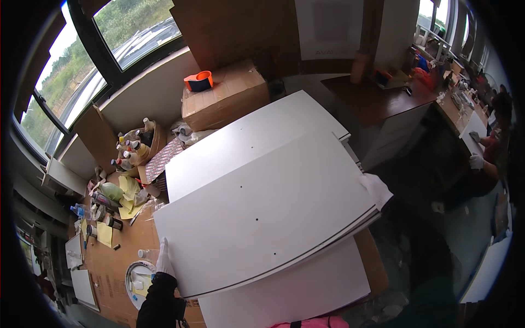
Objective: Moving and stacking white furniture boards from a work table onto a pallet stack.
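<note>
Over the desk (124,239) | our left hand (164,260), right hand (377,191) grip white panel (268,202) | uneven tilting could scrape lower panel (295,295)

The left hand (165,259), in a white fabric glove, stands with its fingers together, pointing away from the body. Its forearm in a black sleeve (156,298) runs back below the hand, nearly in line with it. The right hand (377,190), also white-gloved, reaches farther forward, fingers slanting inward; its dark-sleeved arm trails behind the hand into shadow. On both, the curl of the fingers is hard to make out.
</note>
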Demonstrator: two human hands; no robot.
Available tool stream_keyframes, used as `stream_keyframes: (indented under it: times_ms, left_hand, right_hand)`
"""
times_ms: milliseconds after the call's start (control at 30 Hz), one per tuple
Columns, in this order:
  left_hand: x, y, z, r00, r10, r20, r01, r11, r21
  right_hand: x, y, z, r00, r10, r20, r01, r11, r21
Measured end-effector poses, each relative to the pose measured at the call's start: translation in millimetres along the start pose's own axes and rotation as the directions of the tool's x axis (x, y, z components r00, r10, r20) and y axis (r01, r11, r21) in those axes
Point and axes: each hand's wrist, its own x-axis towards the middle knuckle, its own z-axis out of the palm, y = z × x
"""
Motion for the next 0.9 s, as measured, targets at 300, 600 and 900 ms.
stream_keyframes:
  times_ms: [300,600,900]
  left_hand:
    - [-62,-52,-78,0.922,0.177,0.343,-0.207,0.977,0.052]
    - [-152,-64,21,0.818,-0.075,0.57,-0.304,0.785,0.54]
    - [-253,-181,122,0.311,-0.566,0.764,-0.483,0.598,0.64]
  right_hand:
    - [-305,99,-22,0.893,0.256,-0.37,-0.18,0.957,0.228]
    - [-645,229,82,0.242,0.393,-0.887,0.059,0.907,0.418]
    - [-960,255,287,-0.291,0.567,-0.77,0.192,0.823,0.534]
